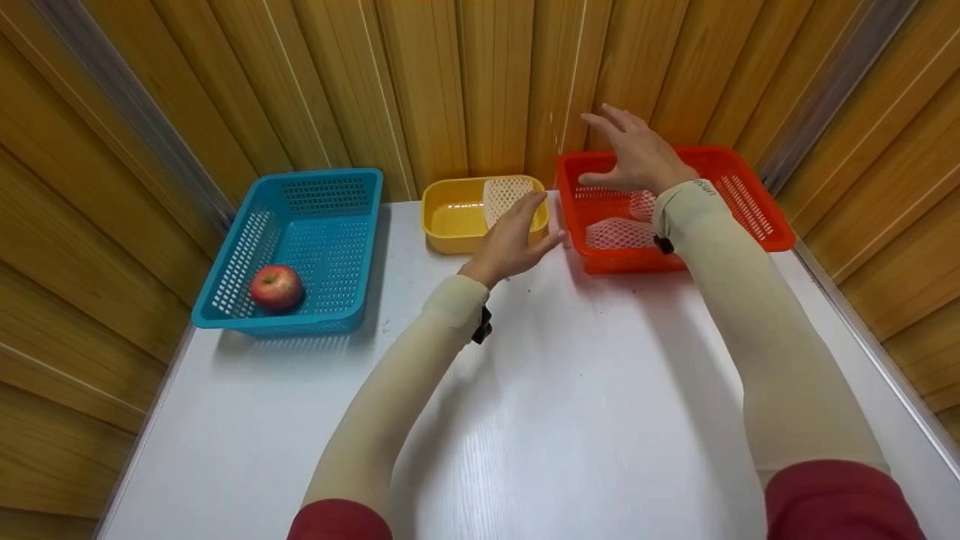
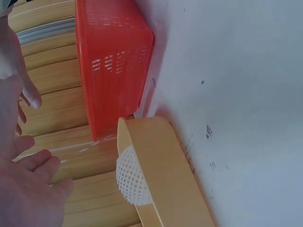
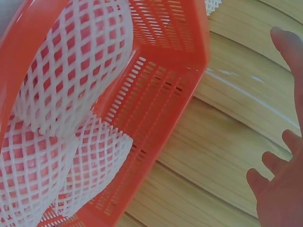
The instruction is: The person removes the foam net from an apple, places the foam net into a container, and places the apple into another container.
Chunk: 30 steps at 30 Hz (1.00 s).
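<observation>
My left hand (image 1: pixel 508 244) is held over the right end of a small yellow basin (image 1: pixel 454 241), fingers spread and nothing in them. A white foam fruit net (image 1: pixel 501 196) stands in that basin, its mesh bulging over the rim in the left wrist view. Above the left part of a red basket (image 1: pixel 630 262), my right hand (image 1: pixel 637 159) hovers with its fingers apart, also holding nothing. White foam nets (image 3: pixel 78 61) lie in the red basket, with red showing through their mesh. A bare red apple (image 1: pixel 277 288) sits in the near left corner of a blue basket (image 1: pixel 349 321).
The baskets and basin stand in a row at the back of a white table (image 1: pixel 540 420). Wood-patterned panels (image 1: pixel 427 90) rise right behind them and on both sides. Small dark specks (image 2: pixel 209 131) mark the tabletop near the yellow basin.
</observation>
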### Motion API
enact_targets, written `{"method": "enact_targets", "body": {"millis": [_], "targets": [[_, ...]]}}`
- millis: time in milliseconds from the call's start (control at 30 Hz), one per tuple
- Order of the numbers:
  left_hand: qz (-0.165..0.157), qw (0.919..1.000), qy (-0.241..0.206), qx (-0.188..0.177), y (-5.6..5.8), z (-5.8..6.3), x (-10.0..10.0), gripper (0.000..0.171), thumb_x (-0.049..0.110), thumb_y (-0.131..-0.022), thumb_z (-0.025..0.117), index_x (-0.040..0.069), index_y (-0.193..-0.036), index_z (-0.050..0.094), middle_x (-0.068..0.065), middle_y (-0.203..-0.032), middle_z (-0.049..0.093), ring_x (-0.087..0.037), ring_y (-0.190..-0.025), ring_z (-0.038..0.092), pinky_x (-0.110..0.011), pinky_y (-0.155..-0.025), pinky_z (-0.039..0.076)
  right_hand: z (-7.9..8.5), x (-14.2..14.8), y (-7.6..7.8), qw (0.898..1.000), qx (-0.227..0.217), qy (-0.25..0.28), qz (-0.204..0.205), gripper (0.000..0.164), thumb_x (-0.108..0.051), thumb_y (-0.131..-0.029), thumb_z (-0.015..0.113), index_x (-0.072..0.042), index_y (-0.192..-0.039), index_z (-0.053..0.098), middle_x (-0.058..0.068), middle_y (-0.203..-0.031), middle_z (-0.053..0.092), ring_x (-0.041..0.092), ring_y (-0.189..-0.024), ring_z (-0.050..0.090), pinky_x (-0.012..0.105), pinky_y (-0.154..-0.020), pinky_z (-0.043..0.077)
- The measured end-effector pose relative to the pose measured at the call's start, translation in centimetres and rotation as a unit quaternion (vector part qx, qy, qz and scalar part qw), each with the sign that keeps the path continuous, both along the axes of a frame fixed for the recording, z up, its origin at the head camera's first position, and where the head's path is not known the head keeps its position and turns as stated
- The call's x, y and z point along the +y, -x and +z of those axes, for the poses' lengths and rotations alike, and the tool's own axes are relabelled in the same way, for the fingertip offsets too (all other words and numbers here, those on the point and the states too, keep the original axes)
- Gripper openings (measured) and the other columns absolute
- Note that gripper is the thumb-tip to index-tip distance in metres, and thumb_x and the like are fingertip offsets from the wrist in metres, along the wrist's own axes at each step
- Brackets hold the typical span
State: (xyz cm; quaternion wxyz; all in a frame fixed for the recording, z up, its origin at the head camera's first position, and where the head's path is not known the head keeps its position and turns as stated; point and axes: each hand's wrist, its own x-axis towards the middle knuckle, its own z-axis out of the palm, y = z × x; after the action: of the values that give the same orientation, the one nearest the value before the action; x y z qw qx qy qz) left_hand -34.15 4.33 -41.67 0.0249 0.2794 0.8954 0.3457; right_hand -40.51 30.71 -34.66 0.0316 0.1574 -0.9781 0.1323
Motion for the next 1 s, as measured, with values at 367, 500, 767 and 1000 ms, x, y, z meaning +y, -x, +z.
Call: {"method": "enact_targets", "body": {"millis": [367,500,767,1000], "targets": [[0.018,0.9986,0.050,-0.005,0.1,-1.9,4.0,0.085,0.056,-0.100,0.059,0.018,-0.165,0.020,-0.003,-0.172,0.016,-0.027,-0.154,0.028,-0.043,-0.122,0.028,-0.6,1.4,0.0,1.000,-0.002,0.002,-0.005,0.099,-0.050,-0.089,0.075,-0.032,-0.166,0.015,0.008,-0.173,0.003,0.041,-0.156,0.008,0.075,-0.111,0.025],[0.024,0.9981,0.056,-0.013,0.1,-2.4,5.1,0.085,0.056,-0.099,0.060,0.017,-0.165,0.022,-0.003,-0.172,0.017,-0.025,-0.154,0.027,-0.041,-0.122,0.028,-0.6,1.8,-0.2,1.000,-0.004,0.003,-0.009,0.099,-0.049,-0.089,0.076,-0.030,-0.166,0.015,0.008,-0.173,0.003,0.041,-0.156,0.007,0.075,-0.111,0.025],[0.024,0.9957,0.089,-0.001,-0.4,-3.1,6.8,0.085,0.057,-0.099,0.058,0.016,-0.165,0.023,0.001,-0.172,0.015,-0.023,-0.154,0.028,-0.038,-0.123,0.025,-0.9,2.3,-0.2,1.000,-0.015,-0.006,-0.020,0.100,-0.051,-0.089,0.075,-0.031,-0.166,0.014,0.009,-0.173,0.003,0.041,-0.156,0.007,0.075,-0.112,0.023],[0.041,0.9922,0.118,-0.006,-0.7,-3.6,8.1,0.084,0.061,-0.099,0.054,0.016,-0.164,0.025,0.000,-0.172,0.017,-0.023,-0.155,0.025,-0.042,-0.125,0.021,-1.0,2.8,-0.2,1.000,-0.021,-0.011,-0.020,0.102,-0.052,-0.088,0.076,-0.028,-0.166,0.014,0.014,-0.172,0.007,0.044,-0.155,0.008,0.076,-0.112,0.023]]}}
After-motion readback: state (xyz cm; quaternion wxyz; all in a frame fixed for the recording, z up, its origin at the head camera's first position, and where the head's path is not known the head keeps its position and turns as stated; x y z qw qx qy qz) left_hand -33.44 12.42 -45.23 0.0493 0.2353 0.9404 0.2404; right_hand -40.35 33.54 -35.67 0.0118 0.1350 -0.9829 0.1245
